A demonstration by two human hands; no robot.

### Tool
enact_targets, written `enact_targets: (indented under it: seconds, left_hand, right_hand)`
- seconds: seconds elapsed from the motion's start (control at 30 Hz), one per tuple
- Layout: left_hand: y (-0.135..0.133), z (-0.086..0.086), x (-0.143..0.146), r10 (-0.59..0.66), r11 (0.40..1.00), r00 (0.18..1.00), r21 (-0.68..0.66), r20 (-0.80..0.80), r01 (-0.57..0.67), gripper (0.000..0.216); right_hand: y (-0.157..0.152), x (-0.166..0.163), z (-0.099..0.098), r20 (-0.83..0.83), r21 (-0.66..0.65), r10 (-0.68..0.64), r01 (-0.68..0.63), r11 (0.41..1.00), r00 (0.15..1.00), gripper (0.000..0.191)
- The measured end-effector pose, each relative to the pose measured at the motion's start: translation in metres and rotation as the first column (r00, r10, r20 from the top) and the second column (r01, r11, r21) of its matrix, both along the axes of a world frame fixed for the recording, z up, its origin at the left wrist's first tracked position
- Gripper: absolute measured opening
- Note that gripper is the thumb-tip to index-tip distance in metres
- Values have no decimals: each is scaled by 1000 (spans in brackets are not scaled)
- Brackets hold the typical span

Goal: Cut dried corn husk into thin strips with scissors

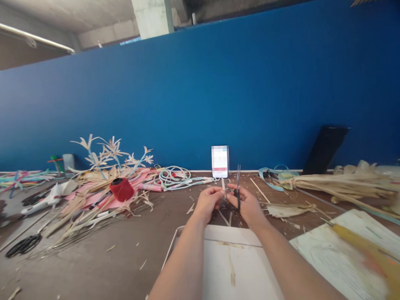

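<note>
My left hand (209, 202) is closed in a pinch on a short pale strip of dried leaf (223, 184) that stands upright between the two hands. My right hand (247, 204) is wrapped round the black handles of a pair of scissors (237, 177), whose blades point up just right of the strip. Both hands are held over the brown table (102, 263), just beyond a white tray (223, 254) with a few leaf scraps in it.
A phone (220, 161) leans on the blue wall behind the hands. At the left lie dried leaf flowers (113, 155), a red spool (121, 189), a coiled cable (173, 177) and black scissors (22, 245). A bundle of dried leaves (332, 182) and a white board (351, 254) lie at right.
</note>
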State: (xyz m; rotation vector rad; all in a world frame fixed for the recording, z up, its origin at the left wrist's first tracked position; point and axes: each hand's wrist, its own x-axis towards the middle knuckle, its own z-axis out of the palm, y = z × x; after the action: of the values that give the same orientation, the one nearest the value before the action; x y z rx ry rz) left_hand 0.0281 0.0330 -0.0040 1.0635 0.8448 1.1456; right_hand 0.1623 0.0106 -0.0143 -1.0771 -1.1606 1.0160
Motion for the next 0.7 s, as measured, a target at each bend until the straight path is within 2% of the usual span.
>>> enact_targets:
  seconds: [0.27, 0.43, 0.7]
  left_hand:
    - [1, -2, 2, 0, 1000, 1000, -12, -20, 0, 29]
    - [4, -6, 0, 85, 996, 996, 14, 35, -85, 30]
    - [9, -8, -2, 146, 987, 979, 46, 144, -154, 30]
  right_hand:
    - [-1, -1, 2, 39, -33, 11, -10, 999, 999, 46]
    - [-5, -3, 7, 100, -77, 19, -11, 997, 995, 46]
    - [-10, -9, 9, 228, -179, 225, -187, 966, 947, 49]
